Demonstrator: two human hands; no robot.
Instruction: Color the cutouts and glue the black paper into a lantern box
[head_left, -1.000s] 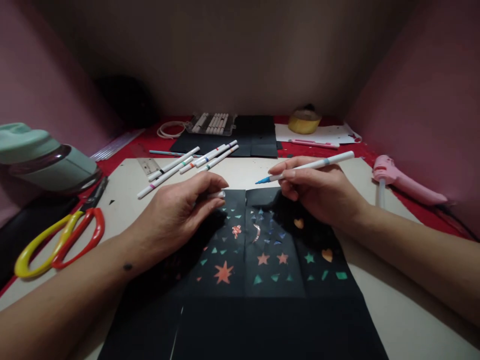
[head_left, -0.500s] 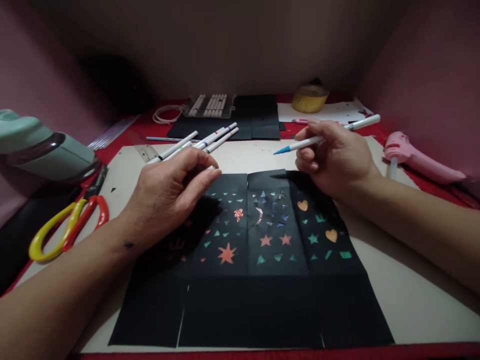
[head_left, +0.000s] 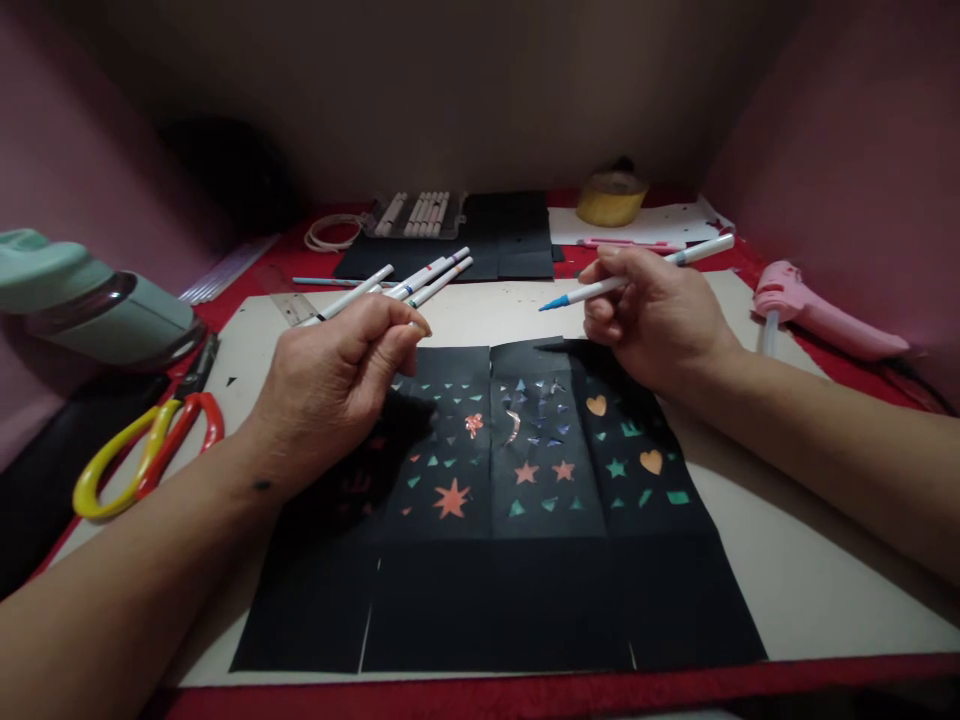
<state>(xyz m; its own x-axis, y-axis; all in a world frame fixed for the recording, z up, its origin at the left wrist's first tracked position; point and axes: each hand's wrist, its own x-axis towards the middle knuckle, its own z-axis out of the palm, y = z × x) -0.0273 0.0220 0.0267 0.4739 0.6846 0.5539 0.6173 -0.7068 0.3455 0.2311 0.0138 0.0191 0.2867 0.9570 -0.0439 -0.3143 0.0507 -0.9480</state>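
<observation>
My right hand (head_left: pixel 652 310) holds a white marker (head_left: pixel 600 290) with an uncapped blue tip pointing left, above the far edge of a black paper sheet (head_left: pixel 495 600). My left hand (head_left: pixel 345 360) is closed in a pinch over the sheet's far left part. A small whitish bit shows at its fingertips, too hidden to name. Cut-out shapes in the paper show colours: an orange-red star (head_left: pixel 452 499), an orange heart (head_left: pixel 651 462), a pale crescent (head_left: pixel 512 428) and several small green and blue triangles. My left hand and its shadow cover part of the sheet.
Several white markers (head_left: pixel 427 280) lie behind my left hand, beside a clear ruler (head_left: pixel 289 295). Scissors (head_left: pixel 150 450) and a green bottle (head_left: pixel 112 310) are at left. A pink glue gun (head_left: pixel 825 315) lies right. Behind are a marker case (head_left: pixel 416 215) and yellow tape (head_left: pixel 611 198).
The view has shifted slightly, moving the sheet and tools a little within the picture. Both hands keep nearly the same pose, and the marker stays in my right hand.
</observation>
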